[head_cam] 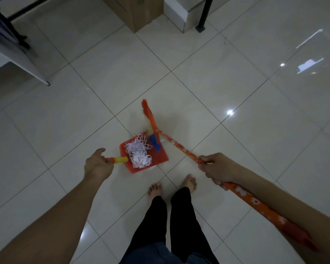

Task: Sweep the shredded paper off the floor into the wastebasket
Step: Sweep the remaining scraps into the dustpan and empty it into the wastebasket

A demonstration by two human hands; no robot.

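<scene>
Shredded white paper (139, 154) lies heaped in the red plastic dustpan (160, 156) on the tiled floor (236, 92). Left hand (98, 164) grip closes round the dustpan's yellow handle (120, 160); right hand (215, 168) grip closes round the orange flowered broom handle (181, 148), whose blurred head (150, 119) apparently touches the pan's mouth.

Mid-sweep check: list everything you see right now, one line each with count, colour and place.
dustpan: one, red with yellow-orange handle, on floor centre
shredded paper: one pile, white, inside dustpan
broom: one, orange flowered stick, orange and blue bristles at the dustpan mouth
cardboard box: one, brown, top centre
white cabinet: one, beside box
black furniture leg: one, top right
floor: glossy pale tiles
wastebasket: none in view
left hand: grips dustpan handle
right hand: grips broom stick
bare feet: two, bottom centre
</scene>
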